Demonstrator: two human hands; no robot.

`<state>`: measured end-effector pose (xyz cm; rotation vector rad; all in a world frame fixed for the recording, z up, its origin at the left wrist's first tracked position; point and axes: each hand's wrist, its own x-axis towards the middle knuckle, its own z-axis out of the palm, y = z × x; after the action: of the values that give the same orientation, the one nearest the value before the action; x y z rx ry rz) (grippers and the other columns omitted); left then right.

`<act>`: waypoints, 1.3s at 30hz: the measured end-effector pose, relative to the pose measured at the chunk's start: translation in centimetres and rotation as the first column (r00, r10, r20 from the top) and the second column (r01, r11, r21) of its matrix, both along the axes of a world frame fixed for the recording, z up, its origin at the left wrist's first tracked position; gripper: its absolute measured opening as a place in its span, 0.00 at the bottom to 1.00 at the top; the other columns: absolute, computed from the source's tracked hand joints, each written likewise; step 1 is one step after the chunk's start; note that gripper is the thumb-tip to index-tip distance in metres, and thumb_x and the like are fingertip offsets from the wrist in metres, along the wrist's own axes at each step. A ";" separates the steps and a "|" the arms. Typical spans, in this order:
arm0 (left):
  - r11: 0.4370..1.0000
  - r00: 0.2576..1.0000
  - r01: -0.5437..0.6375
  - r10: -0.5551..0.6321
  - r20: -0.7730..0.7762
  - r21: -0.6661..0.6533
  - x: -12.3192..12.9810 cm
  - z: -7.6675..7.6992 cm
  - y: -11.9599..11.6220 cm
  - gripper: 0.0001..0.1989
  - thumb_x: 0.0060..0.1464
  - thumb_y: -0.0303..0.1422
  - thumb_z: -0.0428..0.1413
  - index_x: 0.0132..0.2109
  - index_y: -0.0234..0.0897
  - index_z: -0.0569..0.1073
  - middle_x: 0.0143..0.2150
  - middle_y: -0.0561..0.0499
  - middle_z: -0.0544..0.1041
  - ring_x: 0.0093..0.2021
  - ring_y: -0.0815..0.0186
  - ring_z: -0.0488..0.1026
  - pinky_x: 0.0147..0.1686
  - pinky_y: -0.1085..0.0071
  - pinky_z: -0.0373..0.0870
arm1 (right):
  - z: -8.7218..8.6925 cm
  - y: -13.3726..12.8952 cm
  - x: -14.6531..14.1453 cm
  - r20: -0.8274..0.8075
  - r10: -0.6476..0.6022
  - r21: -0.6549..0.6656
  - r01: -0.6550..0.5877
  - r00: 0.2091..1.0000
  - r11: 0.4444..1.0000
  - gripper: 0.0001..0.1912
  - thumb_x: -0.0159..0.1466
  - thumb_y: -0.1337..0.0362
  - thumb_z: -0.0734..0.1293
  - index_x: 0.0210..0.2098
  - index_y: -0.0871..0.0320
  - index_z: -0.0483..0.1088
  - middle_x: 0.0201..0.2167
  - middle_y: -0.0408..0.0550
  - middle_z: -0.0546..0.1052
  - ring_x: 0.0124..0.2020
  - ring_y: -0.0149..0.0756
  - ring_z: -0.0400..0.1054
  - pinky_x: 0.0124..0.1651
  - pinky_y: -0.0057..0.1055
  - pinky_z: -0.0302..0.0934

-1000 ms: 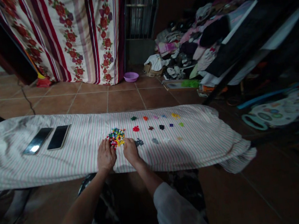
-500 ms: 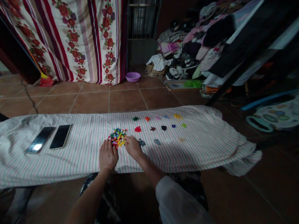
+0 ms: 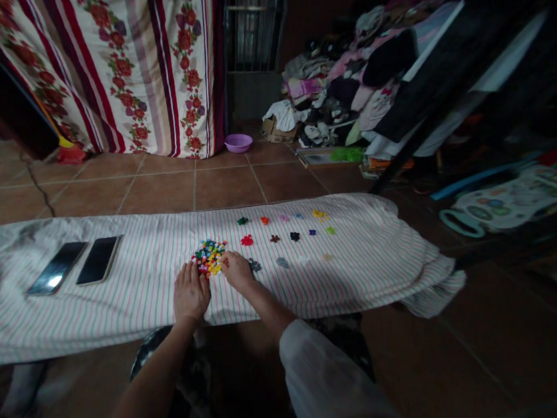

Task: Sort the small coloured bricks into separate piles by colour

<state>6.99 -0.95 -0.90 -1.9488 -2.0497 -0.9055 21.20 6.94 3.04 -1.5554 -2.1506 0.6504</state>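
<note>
A mixed heap of small coloured pieces point(image 3: 210, 257) lies on the striped cloth point(image 3: 138, 305). Flat at the heap's lower left edge rests my left hand point(image 3: 191, 294), its fingers stretched forward. My right hand point(image 3: 236, 269) is at the heap's right edge with its fingers pinched together; what is between the fingertips is too small to make out. To the right are small single-colour groups in rows, among them red pieces point(image 3: 246, 240), yellow pieces point(image 3: 320, 215), black pieces point(image 3: 294, 236) and dark grey pieces point(image 3: 254, 264), the last just beside my right hand.
Two phones, one point(image 3: 58, 268) beside another point(image 3: 98, 260), lie on the cloth at the left. Beyond the cloth are a purple basin point(image 3: 238, 143), a floral curtain point(image 3: 152, 69) and a pile of clothes point(image 3: 345, 87).
The whole view has shifted, so the cloth and its contents appear slightly further left. Both hands stay at the heap, with the right hand still pinched at its right edge.
</note>
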 end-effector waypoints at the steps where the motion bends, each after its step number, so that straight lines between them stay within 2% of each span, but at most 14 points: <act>1: 1.000 1.000 -0.003 0.003 -0.002 0.003 0.0 0.0 0.0 0.24 0.63 0.36 0.40 0.60 0.25 0.64 0.59 0.30 0.70 0.65 0.48 0.62 0.60 0.47 0.63 | -0.1 0.1 0.0 -0.014 -0.007 0.001 0.007 1.000 1.000 0.08 0.63 0.72 0.64 0.39 0.57 0.74 0.38 0.49 0.78 0.43 0.36 0.70 0.47 0.29 0.60; 9: 0.999 0.999 0.021 -0.020 -0.026 0.041 -0.2 -0.4 -0.1 0.23 0.63 0.36 0.41 0.60 0.30 0.64 0.57 0.33 0.72 0.64 0.49 0.64 0.59 0.46 0.64 | -0.2 0.1 0.6 -0.137 -0.020 0.021 0.023 0.990 1.000 0.11 0.60 0.73 0.65 0.38 0.55 0.77 0.33 0.46 0.79 0.39 0.37 0.71 0.45 0.29 0.62; 12: 0.998 0.999 0.038 -0.037 -0.017 0.046 -0.3 -0.5 -0.1 0.23 0.62 0.36 0.42 0.60 0.32 0.64 0.57 0.34 0.72 0.64 0.49 0.64 0.59 0.46 0.63 | -0.1 0.2 0.6 -0.153 -0.021 0.029 0.026 0.988 0.999 0.11 0.61 0.71 0.64 0.39 0.56 0.77 0.34 0.48 0.78 0.39 0.37 0.71 0.46 0.29 0.62; 16: 0.999 0.999 0.032 -0.031 -0.027 0.022 -0.3 -0.5 0.0 0.23 0.62 0.35 0.41 0.59 0.28 0.64 0.57 0.32 0.72 0.65 0.49 0.63 0.60 0.46 0.62 | 0.2 0.5 0.8 -0.184 -0.020 0.036 0.027 0.983 0.999 0.12 0.62 0.71 0.64 0.40 0.56 0.77 0.37 0.49 0.79 0.42 0.37 0.71 0.49 0.29 0.63; 23: 0.999 0.999 0.030 -0.029 -0.044 0.026 -0.3 -0.4 0.0 0.23 0.62 0.35 0.41 0.59 0.30 0.65 0.56 0.33 0.72 0.64 0.49 0.64 0.60 0.47 0.63 | 0.4 0.9 2.6 -0.367 -0.035 -0.033 0.024 0.929 0.999 0.12 0.62 0.71 0.63 0.40 0.53 0.76 0.40 0.43 0.80 0.42 0.33 0.73 0.48 0.29 0.65; 30: 0.999 0.999 0.033 -0.033 0.004 0.027 -0.5 -0.7 0.0 0.24 0.62 0.37 0.41 0.60 0.32 0.64 0.57 0.34 0.72 0.63 0.49 0.65 0.59 0.45 0.63 | 0.2 2.5 6.0 -0.417 -0.112 -0.016 0.116 0.902 0.993 0.11 0.61 0.69 0.64 0.40 0.53 0.75 0.40 0.43 0.80 0.41 0.34 0.75 0.48 0.30 0.66; 35: 0.999 0.998 0.048 -0.048 0.027 0.009 -0.7 -0.8 0.0 0.24 0.61 0.37 0.42 0.61 0.33 0.63 0.58 0.35 0.71 0.64 0.49 0.63 0.60 0.44 0.62 | -0.2 4.2 9.9 -0.421 -0.180 0.007 0.201 0.889 0.979 0.11 0.61 0.68 0.62 0.40 0.55 0.75 0.40 0.46 0.80 0.41 0.35 0.75 0.48 0.31 0.66; 39: 1.000 1.000 0.012 -0.012 -0.018 0.015 -0.6 -0.9 0.0 0.24 0.62 0.37 0.41 0.59 0.28 0.65 0.57 0.32 0.71 0.64 0.49 0.63 0.61 0.47 0.62 | -0.1 5.4 13.5 -0.404 -0.263 0.032 0.301 0.876 0.953 0.12 0.61 0.66 0.62 0.42 0.55 0.74 0.39 0.47 0.80 0.40 0.35 0.75 0.47 0.33 0.67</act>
<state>6.43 -0.92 -1.76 -1.9567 -2.0177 -0.8996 34.67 12.32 2.90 -1.4967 -1.5951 0.6848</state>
